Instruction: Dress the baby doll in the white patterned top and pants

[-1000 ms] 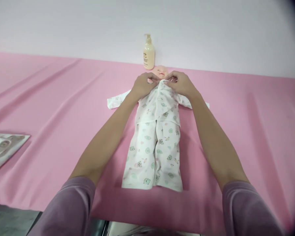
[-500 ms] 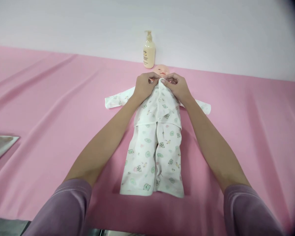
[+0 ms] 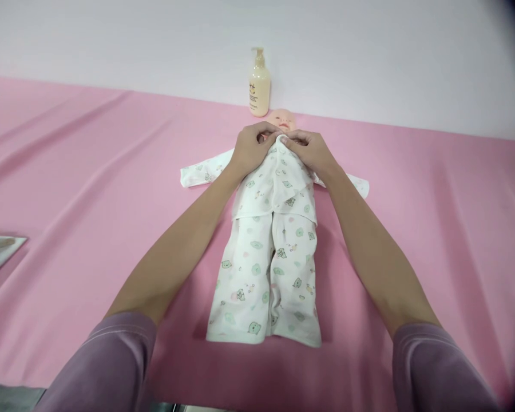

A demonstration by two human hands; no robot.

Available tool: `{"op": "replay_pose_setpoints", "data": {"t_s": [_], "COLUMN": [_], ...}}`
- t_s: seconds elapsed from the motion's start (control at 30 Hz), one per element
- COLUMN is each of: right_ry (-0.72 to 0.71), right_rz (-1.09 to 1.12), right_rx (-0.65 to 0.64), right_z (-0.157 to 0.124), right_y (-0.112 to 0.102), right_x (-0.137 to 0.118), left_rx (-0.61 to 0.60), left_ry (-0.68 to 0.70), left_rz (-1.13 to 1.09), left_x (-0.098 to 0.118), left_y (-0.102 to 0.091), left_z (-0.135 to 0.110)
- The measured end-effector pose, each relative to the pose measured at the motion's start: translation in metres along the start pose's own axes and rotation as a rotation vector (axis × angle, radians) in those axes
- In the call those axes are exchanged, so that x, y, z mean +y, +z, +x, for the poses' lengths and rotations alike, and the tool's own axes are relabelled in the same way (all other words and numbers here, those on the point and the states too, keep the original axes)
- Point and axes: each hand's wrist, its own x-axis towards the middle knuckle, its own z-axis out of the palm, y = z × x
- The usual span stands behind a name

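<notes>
2 bare hands at work at the neck of a small printed shirt (image 3: 261, 191). Shirt is on a doll (image 3: 282, 118) lying face up on a pink-covered table (image 3: 90, 240), head toward the wall (image 3: 154, 46). Left hand (image 3: 253, 150): fingers nearly closed, thumb and fingertips pinching the collar. Right hand (image 3: 311, 150): the same, close beside the left, thumb on the raised collar edge. Exact grip at the fingertips too small to tell. Shirt's 2 sleeves spread out to the sides. Matching trousers (image 3: 257, 274) below, legs flat toward the near edge, shirt hem over the waist. Pump bottle (image 3: 258, 91) upright just beside the doll's head, near the wall. Corner of a flat packet (image 3: 0, 252) at far left, well apart.
</notes>
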Motion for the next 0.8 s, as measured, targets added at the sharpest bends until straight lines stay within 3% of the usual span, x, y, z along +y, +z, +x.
{"op": "replay_pose_setpoints", "data": {"t_s": [0.8], "right_ry": [0.001], "right_rz": [0.096], "right_rx": [0.056], "right_z": [-0.003], "right_y": [0.008], "right_x": [0.013], "left_rx": [0.075], "left_ry": [-0.022], "left_rz": [0.025], "left_x": [0.011], "left_y": [0.007], "left_z": [0.000]}}
